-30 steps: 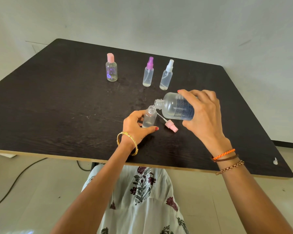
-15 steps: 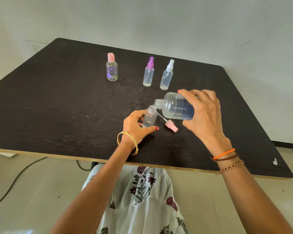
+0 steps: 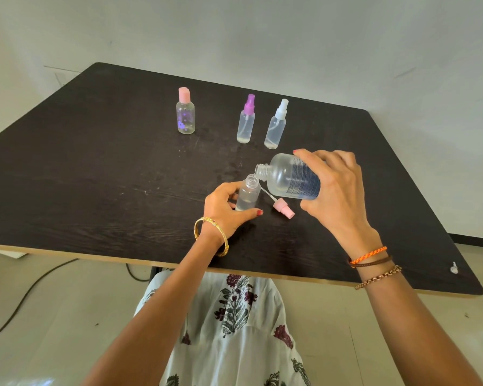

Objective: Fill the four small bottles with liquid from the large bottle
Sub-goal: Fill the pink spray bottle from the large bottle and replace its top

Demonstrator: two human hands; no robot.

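On a dark wooden table [image 3: 95, 162] in front of me, I am pouring from a large clear bottle [image 3: 287, 176] into a small open bottle [image 3: 248, 195]. My right hand [image 3: 338, 190] grips the large bottle around its base, fingers curled over the top and thumb underneath. The bottle is tipped almost on its side, with a blue printed label, and its uncapped neck points left and slightly down, right at the mouth of the small bottle. My left hand [image 3: 225, 210] holds the small bottle upright on the table, fingers and thumb wrapped around its lower body. The small bottle looks partly filled with clear liquid.

Just to the right of the small bottle, a pink spray cap [image 3: 283, 208] lies on its side on the table, its thin white tube pointing back toward the bottle.

Farther back on the table stand three other small bottles in a loose row, all capped and upright. On the left is a rounder bottle with a pink cap [image 3: 185, 114]. To its right stand a slim spray bottle with a purple top [image 3: 246, 122] and, near it, a slim spray bottle with a white top [image 3: 275, 126]. Each seems to hold some clear liquid.

I wear a gold bangle [image 3: 211, 235] on my left wrist and corded bracelets [image 3: 371, 260] on my right.
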